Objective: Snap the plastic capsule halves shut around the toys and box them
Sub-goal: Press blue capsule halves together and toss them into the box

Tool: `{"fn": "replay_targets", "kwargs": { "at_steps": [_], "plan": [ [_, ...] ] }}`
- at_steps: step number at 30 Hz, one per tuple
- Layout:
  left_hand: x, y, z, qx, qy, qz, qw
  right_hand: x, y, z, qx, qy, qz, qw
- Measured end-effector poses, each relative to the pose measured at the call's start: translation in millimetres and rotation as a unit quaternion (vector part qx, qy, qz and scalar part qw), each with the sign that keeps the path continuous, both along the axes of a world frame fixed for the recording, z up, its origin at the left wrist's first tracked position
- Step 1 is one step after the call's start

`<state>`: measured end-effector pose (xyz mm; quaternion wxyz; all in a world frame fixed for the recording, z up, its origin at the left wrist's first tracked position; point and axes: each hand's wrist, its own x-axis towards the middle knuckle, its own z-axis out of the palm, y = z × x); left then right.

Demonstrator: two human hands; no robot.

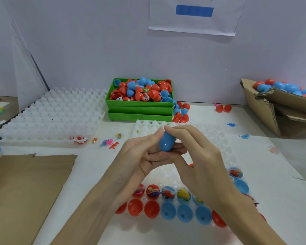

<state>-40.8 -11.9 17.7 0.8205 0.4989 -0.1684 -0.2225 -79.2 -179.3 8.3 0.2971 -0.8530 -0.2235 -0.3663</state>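
A blue plastic capsule [166, 142] sits upright between both hands above the white tray [217, 137]. My left hand [145, 152] cups it from below and the side. My right hand [193, 149] grips its top with thumb and fingers. On the tray's near rows lie capsule halves with small toys inside [168, 192] and, in front of them, empty red and blue halves [168, 210]. A cardboard box [272, 110] at the right holds closed red and blue capsules [281, 86].
A green bin [140, 103] full of loose capsule halves stands on stacked green bins at the back. A second white tray [51, 117] lies at the left, a cardboard sheet [25, 191] at the near left. Small toy dinosaurs [113, 145] are scattered on the table.
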Motion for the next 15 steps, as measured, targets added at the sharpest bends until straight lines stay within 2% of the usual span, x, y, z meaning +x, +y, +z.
{"fn": "replay_targets", "kwargs": {
  "at_steps": [5, 11, 15],
  "plan": [
    [-2.7, 1.9, -0.6, 0.008, -0.026, 0.001, 1.000, 0.3, 0.9, -1.9, -0.008, 0.023, -0.001, 1.000],
    [-2.8, -1.1, -1.7, 0.018, -0.051, 0.009, 0.998, 0.2, -2.9, 3.4, -0.014, 0.000, -0.018, 1.000],
    [-2.7, -0.3, -0.1, 0.021, -0.086, 0.012, 0.996, 0.5, 0.8, 6.9, 0.030, -0.010, 0.000, 1.000]
  ]
}}
